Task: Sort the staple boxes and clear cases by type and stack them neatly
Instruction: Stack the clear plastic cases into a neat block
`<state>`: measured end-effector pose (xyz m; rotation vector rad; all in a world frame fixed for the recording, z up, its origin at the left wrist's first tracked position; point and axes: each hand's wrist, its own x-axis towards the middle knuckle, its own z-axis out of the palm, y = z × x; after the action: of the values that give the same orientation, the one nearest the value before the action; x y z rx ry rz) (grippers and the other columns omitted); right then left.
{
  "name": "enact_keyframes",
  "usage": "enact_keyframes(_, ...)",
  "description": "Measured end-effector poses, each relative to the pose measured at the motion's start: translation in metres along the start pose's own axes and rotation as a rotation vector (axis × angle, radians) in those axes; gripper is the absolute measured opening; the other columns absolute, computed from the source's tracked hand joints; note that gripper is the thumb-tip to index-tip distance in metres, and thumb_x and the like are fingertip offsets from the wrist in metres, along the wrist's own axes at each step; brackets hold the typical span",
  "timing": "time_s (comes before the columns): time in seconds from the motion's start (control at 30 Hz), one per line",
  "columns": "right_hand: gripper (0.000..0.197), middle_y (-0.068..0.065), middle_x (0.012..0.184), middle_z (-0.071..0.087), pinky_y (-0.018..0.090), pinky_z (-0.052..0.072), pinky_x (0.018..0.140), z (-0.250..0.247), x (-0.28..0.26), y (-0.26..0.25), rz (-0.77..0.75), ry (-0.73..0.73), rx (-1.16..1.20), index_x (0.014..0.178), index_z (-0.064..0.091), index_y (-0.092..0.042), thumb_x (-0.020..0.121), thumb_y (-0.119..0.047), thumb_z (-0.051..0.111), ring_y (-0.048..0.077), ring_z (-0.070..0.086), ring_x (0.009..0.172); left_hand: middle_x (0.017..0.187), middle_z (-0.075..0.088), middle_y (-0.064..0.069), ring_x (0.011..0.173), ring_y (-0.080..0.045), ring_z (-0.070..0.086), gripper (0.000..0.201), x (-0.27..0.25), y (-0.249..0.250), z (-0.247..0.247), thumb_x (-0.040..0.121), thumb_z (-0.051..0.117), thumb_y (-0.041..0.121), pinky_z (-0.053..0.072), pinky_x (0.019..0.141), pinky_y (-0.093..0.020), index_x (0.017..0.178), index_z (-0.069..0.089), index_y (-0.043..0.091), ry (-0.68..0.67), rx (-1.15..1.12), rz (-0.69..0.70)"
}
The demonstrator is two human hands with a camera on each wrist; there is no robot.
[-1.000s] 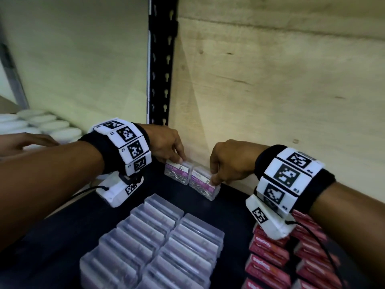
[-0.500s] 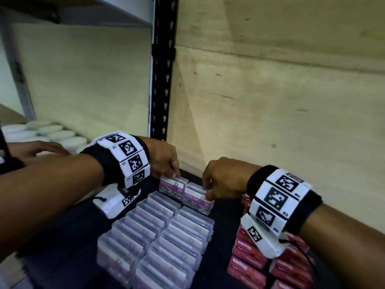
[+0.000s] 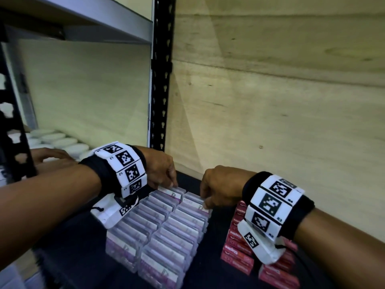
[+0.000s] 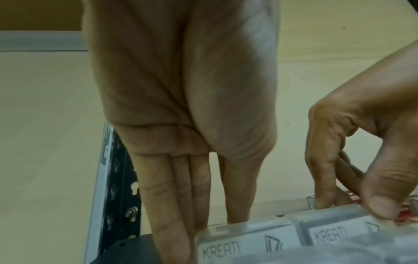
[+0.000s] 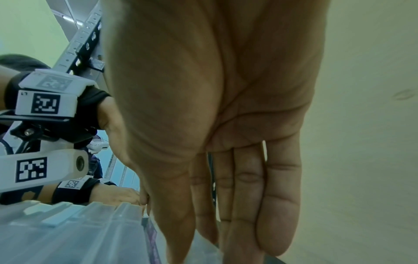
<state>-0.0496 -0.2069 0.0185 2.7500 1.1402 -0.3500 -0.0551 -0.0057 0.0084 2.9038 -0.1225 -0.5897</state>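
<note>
Two rows of clear cases with purple-and-white labels stand on the black shelf. My left hand pinches the clear case at the far end of the left row; in the left wrist view its fingers point down beside that case. My right hand pinches the far case of the right row, thumb in front and fingers behind. Both cases sit against their rows. Red staple boxes are stacked to the right, partly hidden by my right wrist.
A wooden back panel closes the shelf just behind the hands. A black slotted upright stands at the back left, with a grey shelf above. White round lids and another person's hand are at the left.
Both hands have brought their clear cases from the back panel towards me, up against the far ends of the two rows. The head view has tilted up.
</note>
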Motion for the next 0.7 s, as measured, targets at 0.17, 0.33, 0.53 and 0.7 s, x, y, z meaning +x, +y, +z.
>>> enact_keyframes(0.17,0.028,-0.002,0.111,0.071,0.027,0.051,0.082,0.001,-0.007,-0.003,-0.007,-0.001,0.019,0.115,0.071,-0.017,0.091,-0.032,0.069,0.015,0.064,0.098,0.110,0.072,0.010,0.097,-0.014,0.070,0.024,-0.007,0.002,0.003,0.097,0.058,0.028,0.057,0.089,-0.029,0.118,0.071,0.032,-0.015,0.002,0.007)
enact_keyframes(0.33,0.027,-0.001,0.112,0.071,0.027,0.050,0.081,0.003,-0.011,-0.004,-0.021,0.003,0.023,0.116,0.072,-0.017,0.092,-0.029,0.069,0.016,0.065,0.100,0.104,0.073,0.014,0.093,-0.011,0.070,0.022,-0.011,0.001,0.005,0.095,0.060,0.034,0.056,0.092,-0.032,0.114,0.071,0.037,-0.006,0.048,0.014)
enact_keyframes(0.53,0.030,0.000,0.119,0.069,0.033,0.051,0.092,0.004,-0.020,-0.004,-0.025,-0.022,-0.015,0.123,0.068,-0.017,0.097,-0.031,0.061,0.018,0.063,0.106,0.110,0.072,0.013,0.103,-0.012,0.067,0.025,-0.018,-0.001,0.008,0.093,0.060,0.043,0.052,0.097,-0.036,0.116,0.068,0.042,0.006,0.068,0.007)
enact_keyframes(0.7,0.041,-0.002,0.126,0.063,0.034,0.049,0.094,0.002,-0.050,0.011,0.040,-0.013,0.036,0.133,0.057,-0.022,0.096,-0.040,0.060,0.019,0.060,0.111,0.126,0.062,0.016,0.113,-0.007,0.058,0.038,-0.039,0.020,0.006,0.094,0.055,0.050,0.045,0.102,-0.031,0.128,0.061,0.034,0.167,0.184,0.036)
